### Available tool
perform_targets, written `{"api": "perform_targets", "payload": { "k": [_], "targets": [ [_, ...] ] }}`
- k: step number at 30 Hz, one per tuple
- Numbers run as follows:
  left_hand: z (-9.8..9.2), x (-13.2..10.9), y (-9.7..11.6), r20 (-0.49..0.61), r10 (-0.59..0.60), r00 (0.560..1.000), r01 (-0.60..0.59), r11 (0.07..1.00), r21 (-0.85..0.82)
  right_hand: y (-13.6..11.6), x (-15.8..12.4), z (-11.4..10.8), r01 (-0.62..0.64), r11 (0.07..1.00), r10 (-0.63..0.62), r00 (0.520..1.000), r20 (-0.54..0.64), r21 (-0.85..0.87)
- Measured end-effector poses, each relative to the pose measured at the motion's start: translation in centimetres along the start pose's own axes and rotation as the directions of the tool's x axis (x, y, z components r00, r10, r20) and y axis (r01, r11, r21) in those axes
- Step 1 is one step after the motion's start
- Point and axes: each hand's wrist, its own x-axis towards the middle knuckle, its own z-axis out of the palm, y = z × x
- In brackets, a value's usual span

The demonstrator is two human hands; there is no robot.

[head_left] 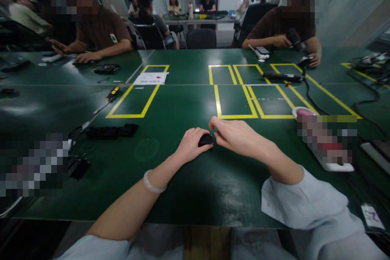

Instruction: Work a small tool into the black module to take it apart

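Both hands meet at the centre of a dark green table (183, 195), close to the near edge. Left hand (191, 145) is curled over a small black part (205, 140), fingers bent down around its left side and holding it against the tabletop. Right hand (239, 137) comes in from 3 o'clock, thumb raised and fingertips drawn narrow against the part's right end; whether they grip it or only touch it cannot be told. A pale bracelet (153, 183) circles the left wrist, and a light grey sleeve (304, 203) covers the right forearm.

Taking the part as the clock's centre: at 9 o'clock, near the hands, lies a flat black tray (112, 131). At 10 o'clock, further off, a screwdriver (112, 94) with a yellow and black handle lies beside a yellow taped rectangle (134, 101), and a white sheet of paper (150, 78) covers that rectangle's far end. At 12 to 1 o'clock are more yellow taped boxes (237, 89). At 1 o'clock, far across, a long black tool (282, 76) rests on the tape with a black cable (310, 97) trailing from it. Two other people sit at the far side, their hands on the table.
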Motion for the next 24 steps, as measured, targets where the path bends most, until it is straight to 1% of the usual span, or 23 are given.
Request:
{"api": "perform_targets", "payload": {
  "k": [5, 12, 19, 24],
  "targets": [
    [0.01, -0.01, 0.04, 0.005, -0.007, 1.000, 0.007, 1.000, 0.005, -0.06, 0.07, 0.02, -0.012, 1.000, 0.012, 1.000, -0.011, 0.007],
    [0.10, 0.02, -0.02, 0.002, -0.010, 1.000, 0.010, 1.000, 0.002, 0.15, 0.16, 0.21, -0.023, 0.998, 0.024, 1.000, 0.015, -0.062],
    [0.09, -0.04, -0.05, 0.001, -0.007, 1.000, 0.007, 1.000, -0.005, 0.22, 0.00, 0.08, 0.009, 1.000, -0.009, 1.000, -0.006, -0.018],
    [0.15, -0.03, -0.02, -0.006, -0.001, 1.000, 0.001, 1.000, -0.007, -0.04, -0.07, -0.08, 0.002, 1.000, -0.002, 1.000, -0.004, 0.005]
  ]
}}
